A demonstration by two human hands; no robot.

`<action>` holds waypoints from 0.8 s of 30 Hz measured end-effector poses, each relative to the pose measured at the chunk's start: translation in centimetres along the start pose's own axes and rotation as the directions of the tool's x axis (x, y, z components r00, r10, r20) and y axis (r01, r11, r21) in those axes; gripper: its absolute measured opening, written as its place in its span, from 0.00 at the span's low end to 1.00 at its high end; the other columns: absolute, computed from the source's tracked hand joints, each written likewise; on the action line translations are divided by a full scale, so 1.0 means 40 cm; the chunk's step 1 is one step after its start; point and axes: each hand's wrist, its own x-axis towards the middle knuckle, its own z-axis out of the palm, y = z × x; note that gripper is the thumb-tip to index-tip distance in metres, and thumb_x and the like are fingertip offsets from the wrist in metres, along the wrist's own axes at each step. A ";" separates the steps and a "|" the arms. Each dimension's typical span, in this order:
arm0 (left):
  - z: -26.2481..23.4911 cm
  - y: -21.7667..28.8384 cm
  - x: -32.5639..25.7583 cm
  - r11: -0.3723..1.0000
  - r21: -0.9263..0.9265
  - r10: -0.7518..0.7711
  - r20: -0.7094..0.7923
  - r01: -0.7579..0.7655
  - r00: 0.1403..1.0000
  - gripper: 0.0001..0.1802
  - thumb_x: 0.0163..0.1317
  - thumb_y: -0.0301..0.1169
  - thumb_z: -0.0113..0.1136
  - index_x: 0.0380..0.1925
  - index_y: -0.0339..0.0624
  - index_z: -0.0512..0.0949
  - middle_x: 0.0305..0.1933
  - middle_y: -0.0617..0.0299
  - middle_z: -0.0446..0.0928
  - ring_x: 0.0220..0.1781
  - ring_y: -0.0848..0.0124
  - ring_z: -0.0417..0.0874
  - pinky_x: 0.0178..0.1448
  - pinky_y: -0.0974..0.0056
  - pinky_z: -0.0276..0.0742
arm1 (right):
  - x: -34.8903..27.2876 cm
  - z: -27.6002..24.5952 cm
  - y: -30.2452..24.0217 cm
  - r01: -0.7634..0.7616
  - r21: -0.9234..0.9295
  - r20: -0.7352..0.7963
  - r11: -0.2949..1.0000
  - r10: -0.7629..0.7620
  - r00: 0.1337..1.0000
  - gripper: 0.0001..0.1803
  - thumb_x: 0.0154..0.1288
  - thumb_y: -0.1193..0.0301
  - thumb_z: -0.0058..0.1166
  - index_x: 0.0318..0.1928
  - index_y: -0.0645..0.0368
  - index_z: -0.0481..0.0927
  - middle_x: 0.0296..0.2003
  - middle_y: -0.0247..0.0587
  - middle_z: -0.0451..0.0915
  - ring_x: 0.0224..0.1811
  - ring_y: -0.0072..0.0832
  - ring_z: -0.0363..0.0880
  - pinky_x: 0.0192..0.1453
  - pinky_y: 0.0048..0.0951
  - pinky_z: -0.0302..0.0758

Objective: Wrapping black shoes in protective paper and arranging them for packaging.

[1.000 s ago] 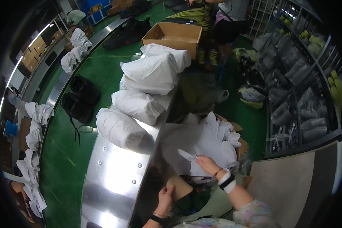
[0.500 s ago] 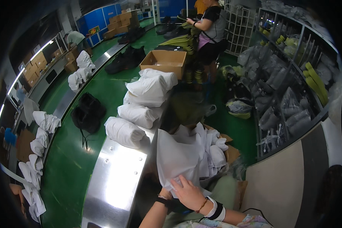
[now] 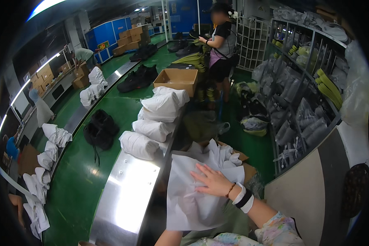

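Observation:
A large sheet of thin white wrapping paper (image 3: 180,192) hangs spread out in front of me, beside the metal ledge. My right hand (image 3: 211,180) lies on top of it with the fingers apart. My left forearm (image 3: 169,238) goes up beneath the sheet. The left hand is covered by the paper and shows only as a faint shape through it, so its fingers cannot be made out. Behind the sheet, a carton (image 3: 250,169) holds more crumpled white paper (image 3: 221,155).
Several white paper-wrapped bundles (image 3: 139,145) line the metal ledge (image 3: 125,192), with an open cardboard box (image 3: 176,82) beyond. Black shoes (image 3: 100,129) rest on the green surface to the left. A shelf rack (image 3: 303,78) with bagged items stands right. A co-worker (image 3: 223,41) stands ahead.
The white sheet has been brought nearer and spread wider. My right hand has moved up and right across it. The left hand has slipped out of sight under the paper.

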 end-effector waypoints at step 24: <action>0.081 0.136 -0.069 0.994 0.090 0.049 0.076 -0.056 0.996 0.24 0.63 0.30 0.53 0.58 0.35 0.63 0.58 0.56 0.69 0.57 0.66 0.71 0.61 0.60 0.68 | 0.053 -0.128 -0.066 0.148 0.734 -0.201 0.662 0.003 0.980 0.66 0.42 0.60 0.71 0.69 0.62 0.32 0.68 0.58 0.41 0.72 0.41 0.40 0.72 0.32 0.42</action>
